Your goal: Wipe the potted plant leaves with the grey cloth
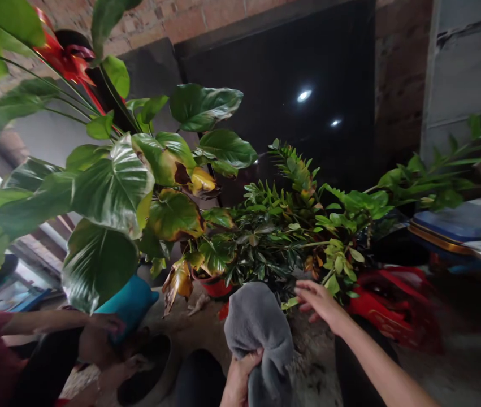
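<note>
1. The grey cloth (261, 333) is soft and thick, bunched into a rounded, upright lump, its lower end gripped in the left hand (240, 376) at the bottom of the view.
2. The small-leaved plant (282, 232) is bushy, with dark green glossy leaflets and some yellowing ones; the right hand (319, 302) reaches open-palmed to its lower leaves, just touching them.

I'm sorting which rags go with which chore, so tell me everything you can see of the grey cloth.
The grey cloth looks soft and fleecy, like a towel or microfibre rag, plain mid-grey with no visible pattern. It is bunched and stands upward in rounded folds. The left hand grips it from below, fingers closed on its lower edge. It sits low in the middle of the view, in front of the leafy potted plants. The right hand, open, reaches toward the leaves beside it without touching the cloth.
</note>
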Tool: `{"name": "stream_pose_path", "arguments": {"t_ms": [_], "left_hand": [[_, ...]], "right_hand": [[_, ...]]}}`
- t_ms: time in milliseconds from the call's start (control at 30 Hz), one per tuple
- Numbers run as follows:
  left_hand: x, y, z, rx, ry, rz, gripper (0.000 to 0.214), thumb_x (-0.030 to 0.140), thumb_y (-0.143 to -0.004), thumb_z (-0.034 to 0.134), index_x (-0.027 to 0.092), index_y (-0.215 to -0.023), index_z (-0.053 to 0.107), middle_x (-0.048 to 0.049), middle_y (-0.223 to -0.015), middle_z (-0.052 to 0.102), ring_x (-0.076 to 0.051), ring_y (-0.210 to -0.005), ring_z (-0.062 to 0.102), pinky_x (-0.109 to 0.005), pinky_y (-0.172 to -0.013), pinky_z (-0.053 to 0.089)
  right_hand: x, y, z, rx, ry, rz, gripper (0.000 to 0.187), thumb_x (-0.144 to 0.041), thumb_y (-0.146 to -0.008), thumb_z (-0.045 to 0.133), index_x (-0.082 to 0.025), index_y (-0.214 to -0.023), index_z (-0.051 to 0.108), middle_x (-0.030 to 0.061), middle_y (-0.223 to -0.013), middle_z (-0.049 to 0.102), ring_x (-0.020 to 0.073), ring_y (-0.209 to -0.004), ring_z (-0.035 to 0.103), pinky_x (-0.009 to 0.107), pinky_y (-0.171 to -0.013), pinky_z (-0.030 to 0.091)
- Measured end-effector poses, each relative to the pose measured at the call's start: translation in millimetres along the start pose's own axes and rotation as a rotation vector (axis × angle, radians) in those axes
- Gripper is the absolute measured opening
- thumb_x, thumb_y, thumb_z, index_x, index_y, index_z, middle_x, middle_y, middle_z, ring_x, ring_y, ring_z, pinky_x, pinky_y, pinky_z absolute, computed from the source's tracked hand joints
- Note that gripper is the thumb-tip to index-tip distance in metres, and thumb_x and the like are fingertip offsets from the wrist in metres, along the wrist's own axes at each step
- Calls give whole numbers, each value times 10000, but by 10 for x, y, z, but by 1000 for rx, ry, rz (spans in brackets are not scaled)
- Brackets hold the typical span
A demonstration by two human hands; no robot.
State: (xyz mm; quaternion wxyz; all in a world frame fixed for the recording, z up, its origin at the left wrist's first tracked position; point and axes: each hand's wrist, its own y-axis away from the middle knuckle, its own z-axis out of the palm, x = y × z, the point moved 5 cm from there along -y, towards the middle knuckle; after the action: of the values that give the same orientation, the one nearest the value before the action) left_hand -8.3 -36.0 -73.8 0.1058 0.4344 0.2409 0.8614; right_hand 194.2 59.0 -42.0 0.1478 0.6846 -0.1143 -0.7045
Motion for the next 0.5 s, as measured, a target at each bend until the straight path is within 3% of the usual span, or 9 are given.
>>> {"name": "stream_pose_path", "arguments": {"t_ms": [100,233,333,400,500], "left_hand": [[247,54,140,-33,-54,52,663,266,-458,887,119,-1073,687,-105,-777,762,-384,-926,702,-513,-877,510],[820,225,576,-106,-104,202,605,294,-481,884,113,-1029,702,-110,-841,770,-362,-938,702,-465,-897,519],[1138,313,869,-144,-116,331,595,321,-527,866,134,-1067,700,-97,-886,774,-331,-971,695,-418,-915,519],[1134,273,946,-163,-124,365,637,323,-513,870,136,-1094,692,-94,-924,774,-324,-993,689,-410,-941,508],[783,97,861,-146,-152,211,700,357,-475,889,103,-1094,684,-122,-903,772,-343,-1002,687,-434,-967,494]], "right_hand": [[-124,-309,144,59,-256,53,646,-425,-629,768,-192,-1193,553,53,-728,666,220,-602,658,284,-444,473],[-213,-541,443,23,-310,15,319,-345,-682,708,-178,-939,620,-3,-586,617,143,-464,571,252,-431,457],[-157,-555,451,13,-336,-33,135,-280,-654,691,-190,-686,596,-37,-489,563,95,-385,475,216,-404,407],[-66,-513,362,10,-343,-48,161,-275,-613,699,-202,-590,559,-46,-443,534,92,-363,450,221,-401,401],[75,-421,205,3,-345,-68,214,-318,-550,722,-215,-529,535,-37,-422,532,130,-398,506,272,-461,460]]}}
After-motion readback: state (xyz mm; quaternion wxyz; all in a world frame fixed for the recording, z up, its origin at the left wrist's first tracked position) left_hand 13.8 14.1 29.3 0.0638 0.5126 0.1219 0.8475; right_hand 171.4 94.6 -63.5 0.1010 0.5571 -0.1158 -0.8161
